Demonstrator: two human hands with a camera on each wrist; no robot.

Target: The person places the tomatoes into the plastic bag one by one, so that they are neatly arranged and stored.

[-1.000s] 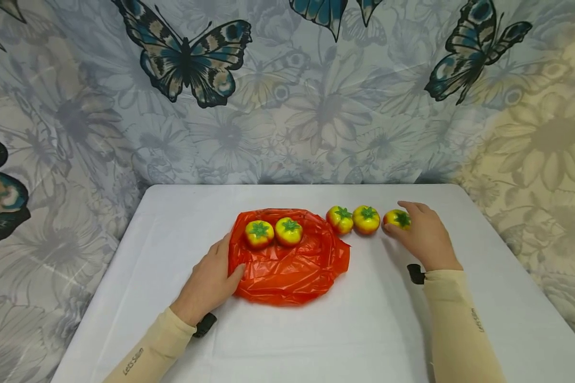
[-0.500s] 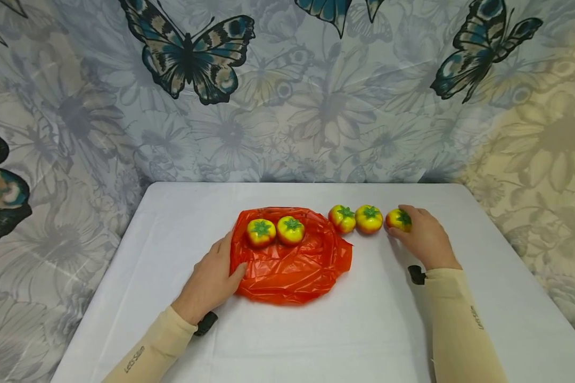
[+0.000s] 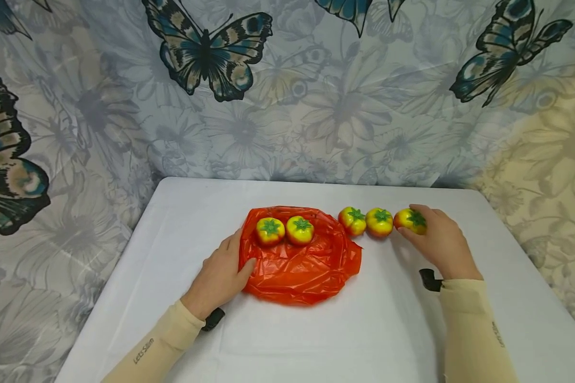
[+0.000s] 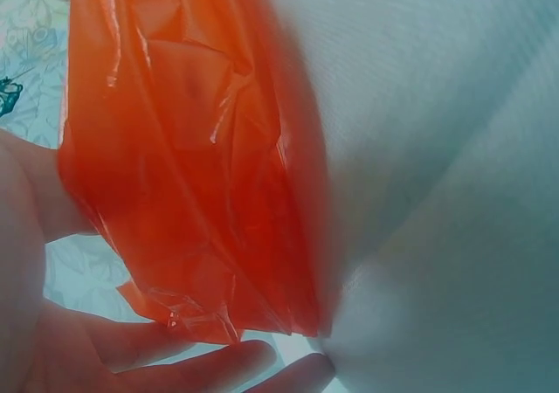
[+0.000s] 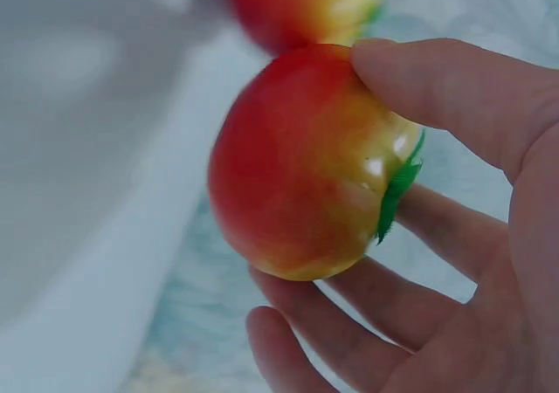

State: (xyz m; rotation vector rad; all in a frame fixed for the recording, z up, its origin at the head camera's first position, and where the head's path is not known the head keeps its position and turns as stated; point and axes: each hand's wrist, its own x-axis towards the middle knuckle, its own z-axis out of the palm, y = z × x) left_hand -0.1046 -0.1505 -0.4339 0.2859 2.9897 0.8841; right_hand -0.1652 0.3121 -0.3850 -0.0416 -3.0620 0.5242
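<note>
My right hand (image 3: 443, 239) holds a red-and-yellow tomato (image 3: 407, 220) with a green leafy top, thumb on one side and fingers on the other. In the right wrist view this tomato (image 5: 301, 166) meets a neighbouring tomato (image 5: 293, 4). Two more tomatoes, one at the middle (image 3: 379, 223) and one at the left (image 3: 352, 221), complete the row. My left hand (image 3: 220, 276) rests along the left edge of a crumpled red plastic bag (image 3: 297, 274), thumb over its near side. In the left wrist view, extended fingers (image 4: 201, 371) lie against the bag.
Two tomatoes, a left one (image 3: 270, 231) and a right one (image 3: 300, 230), sit side by side on the bag's far half. A white cloth (image 3: 326, 340) covers the table. Behind it hangs a butterfly-print backdrop (image 3: 292, 122).
The right hand's tomato has shifted slightly left, closing the small gap to the row, and more of it shows. The left hand and bag keep their places while the head view shifts a little.
</note>
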